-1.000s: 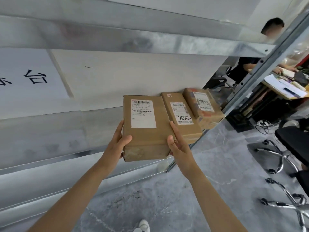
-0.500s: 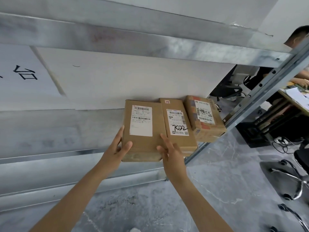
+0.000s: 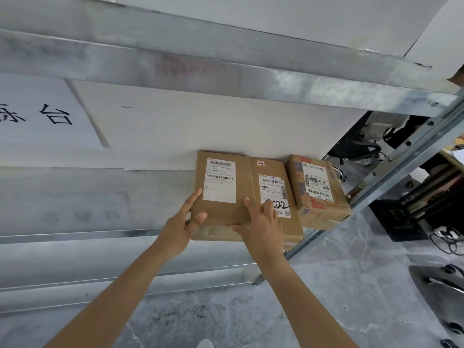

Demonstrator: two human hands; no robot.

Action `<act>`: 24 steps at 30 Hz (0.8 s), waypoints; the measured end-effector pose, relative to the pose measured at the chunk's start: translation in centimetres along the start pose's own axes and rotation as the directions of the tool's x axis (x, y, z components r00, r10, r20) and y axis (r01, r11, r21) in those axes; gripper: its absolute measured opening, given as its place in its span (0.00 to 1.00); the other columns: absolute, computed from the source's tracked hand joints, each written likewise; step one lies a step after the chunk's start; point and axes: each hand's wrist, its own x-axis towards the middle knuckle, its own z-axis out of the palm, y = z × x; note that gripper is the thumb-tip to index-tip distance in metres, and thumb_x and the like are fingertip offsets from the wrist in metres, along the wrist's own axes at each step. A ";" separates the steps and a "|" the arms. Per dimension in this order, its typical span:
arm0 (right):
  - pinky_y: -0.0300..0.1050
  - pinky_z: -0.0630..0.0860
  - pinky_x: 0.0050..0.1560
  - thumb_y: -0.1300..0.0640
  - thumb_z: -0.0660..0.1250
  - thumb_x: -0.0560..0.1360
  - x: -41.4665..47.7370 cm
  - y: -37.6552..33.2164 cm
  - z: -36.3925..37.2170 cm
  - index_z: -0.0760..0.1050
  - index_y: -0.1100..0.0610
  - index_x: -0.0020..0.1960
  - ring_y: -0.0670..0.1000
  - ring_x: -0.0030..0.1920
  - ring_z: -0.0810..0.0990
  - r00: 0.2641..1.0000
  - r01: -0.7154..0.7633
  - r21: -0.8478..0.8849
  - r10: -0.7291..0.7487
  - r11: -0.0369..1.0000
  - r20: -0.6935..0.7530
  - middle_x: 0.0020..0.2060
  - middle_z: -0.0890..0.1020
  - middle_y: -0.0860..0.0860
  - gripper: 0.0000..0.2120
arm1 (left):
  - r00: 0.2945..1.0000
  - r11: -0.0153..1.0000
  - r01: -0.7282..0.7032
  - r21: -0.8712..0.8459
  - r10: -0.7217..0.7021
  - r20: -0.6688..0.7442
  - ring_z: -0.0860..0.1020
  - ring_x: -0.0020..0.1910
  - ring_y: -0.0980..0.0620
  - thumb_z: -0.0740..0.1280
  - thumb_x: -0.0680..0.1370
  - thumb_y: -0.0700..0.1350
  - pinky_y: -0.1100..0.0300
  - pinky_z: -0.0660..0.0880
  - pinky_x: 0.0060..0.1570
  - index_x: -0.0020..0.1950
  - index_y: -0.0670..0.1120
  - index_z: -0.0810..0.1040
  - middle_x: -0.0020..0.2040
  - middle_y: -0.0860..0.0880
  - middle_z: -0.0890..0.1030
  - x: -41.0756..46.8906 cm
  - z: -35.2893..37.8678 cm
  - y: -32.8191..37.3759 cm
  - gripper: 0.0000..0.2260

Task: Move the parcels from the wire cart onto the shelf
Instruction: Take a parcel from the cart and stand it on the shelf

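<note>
Three brown cardboard parcels lie side by side on the metal shelf (image 3: 88, 204), against a white back panel. The left parcel (image 3: 223, 214) carries a white label, and both hands grip its near end. My left hand (image 3: 182, 227) clasps its left front corner, thumb on top. My right hand (image 3: 261, 222) holds its right front edge, fingers spread partly over the middle parcel (image 3: 273, 182) marked in black pen. The right parcel (image 3: 319, 194) sits at the shelf's end. The wire cart is out of view.
A higher shelf beam (image 3: 226, 76) runs overhead. A slanted metal upright (image 3: 391, 177) closes the shelf's right end. Beyond it are an office chair (image 3: 356, 149) and cables (image 3: 449, 237) on the grey floor. White paper with black characters (image 3: 42, 116) hangs at left.
The left parcel has gone from held in front of the shelf to lying deep on it beside the middle parcel. My right hand slid from its side onto its top front edge.
</note>
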 end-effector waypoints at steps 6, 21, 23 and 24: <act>0.50 0.69 0.61 0.40 0.68 0.72 1.0 0.9 0.1 0.59 0.44 0.75 0.54 0.61 0.70 0.998 -0.043 0.034 0.042 0.998 0.043 0.60 0.67 0.53 0.35 | 1.000 1.000 -0.002 0.012 0.002 -0.022 0.74 0.59 0.53 0.55 0.76 0.60 0.65 0.69 0.57 0.73 0.62 0.50 0.64 0.59 0.67 0.5 0.6 1.2 0.27; 0.61 0.59 0.71 0.47 0.70 0.73 1.3 -5.0 0.3 0.70 0.46 0.69 0.57 0.70 0.59 0.954 0.290 0.262 -0.258 0.921 -0.150 0.68 0.67 0.53 0.25 | 0.962 0.488 0.182 0.854 0.092 -0.257 0.62 0.72 0.37 0.73 0.69 0.53 0.39 0.59 0.68 0.74 0.45 0.62 0.71 0.40 0.66 -6.2 -8.5 -4.1 0.38; 0.57 0.61 0.71 0.53 0.70 0.73 0.8 -8.1 1.5 0.71 0.49 0.69 0.56 0.68 0.63 0.913 0.408 0.343 -0.366 0.846 -0.182 0.65 0.70 0.54 0.25 | 0.939 0.451 0.282 0.847 0.050 -0.339 0.70 0.65 0.35 0.77 0.62 0.54 0.38 0.67 0.61 0.70 0.45 0.69 0.66 0.39 0.71 -8.7 -10.4 -5.3 0.39; 0.53 0.60 0.71 0.55 0.69 0.72 0.4 -9.8 2.1 0.71 0.51 0.68 0.57 0.67 0.64 0.885 0.465 0.351 -0.423 0.813 -0.193 0.64 0.71 0.55 0.25 | 0.925 0.430 0.335 0.838 0.020 -0.380 0.71 0.63 0.35 0.78 0.60 0.55 0.39 0.69 0.59 0.69 0.45 0.70 0.65 0.39 0.72 -10.0 -11.3 -5.9 0.40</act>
